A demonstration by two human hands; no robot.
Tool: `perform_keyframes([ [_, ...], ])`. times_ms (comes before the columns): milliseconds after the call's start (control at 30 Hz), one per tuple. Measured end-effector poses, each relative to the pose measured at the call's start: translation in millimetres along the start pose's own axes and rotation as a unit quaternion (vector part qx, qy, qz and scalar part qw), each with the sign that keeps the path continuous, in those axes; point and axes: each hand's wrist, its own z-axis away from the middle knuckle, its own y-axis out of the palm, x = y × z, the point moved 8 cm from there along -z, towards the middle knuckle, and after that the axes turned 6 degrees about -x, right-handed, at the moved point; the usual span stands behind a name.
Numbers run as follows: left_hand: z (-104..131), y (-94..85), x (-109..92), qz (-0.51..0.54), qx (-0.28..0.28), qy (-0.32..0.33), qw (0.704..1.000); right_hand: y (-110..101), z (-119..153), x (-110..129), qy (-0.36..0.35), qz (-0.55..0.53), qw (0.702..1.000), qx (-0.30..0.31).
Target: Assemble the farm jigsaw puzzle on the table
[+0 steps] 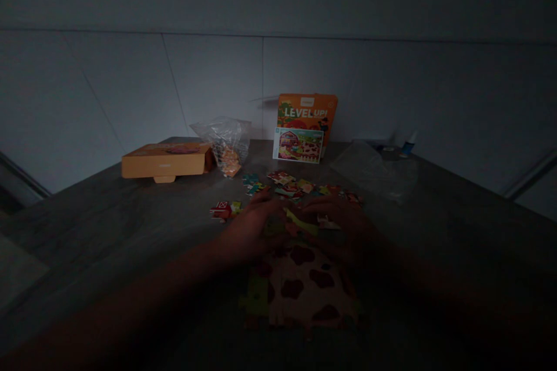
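Observation:
A partly joined puzzle (304,287) with a brown-spotted pink cow pattern lies on the table in front of me. At its far edge, my left hand (256,226) and my right hand (343,229) reach in from either side. Between them is a puzzle piece with a yellow-green stripe (300,221). The dim light hides which fingers touch it. A pale piece (326,222) lies beside my right hand. Beyond the hands, loose pieces (291,185) are spread in a pile, and a red and green piece (224,210) lies left of my left hand.
On the grey table (174,214), an orange box (165,162) lies back left beside a clear bag of pieces (228,148). A farm picture card (298,145) leans on an upright orange box (307,107). Back right are an empty plastic bag (378,171) and a small blue bottle (408,145).

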Motion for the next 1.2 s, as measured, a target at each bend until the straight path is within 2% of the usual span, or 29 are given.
perform_keyframes([
  [233,-1,1.7,1,-0.013,0.02,-0.023,0.999,6,3,-1,0.016,-0.034,0.999,0.027],
  [367,0,4.3,4,-0.009,0.031,-0.023,0.999,7,5,-8,0.07,-0.041,0.996,0.049],
  [500,1,5.7,7,-0.022,0.037,-0.031,0.999,10,12,-23,0.109,0.002,0.992,0.069],
  [767,-3,-17.0,27,-0.059,-0.082,-0.116,0.988,24,24,-31,0.095,0.017,0.984,0.147],
  [867,-3,-17.4,29,-0.063,-0.084,-0.123,0.987,25,25,-34,0.101,0.045,0.981,0.161],
  [967,-3,-13.9,25,-0.063,-0.07,-0.102,0.99,28,26,-37,0.094,0.064,0.978,0.177],
  [1067,-2,-12.3,21,-0.059,-0.063,-0.085,0.993,29,25,-42,0.103,0.089,0.974,0.179],
  [1200,-3,-10.4,14,-0.039,-0.047,-0.07,0.996,21,18,-45,0.133,0.126,0.975,0.125],
])
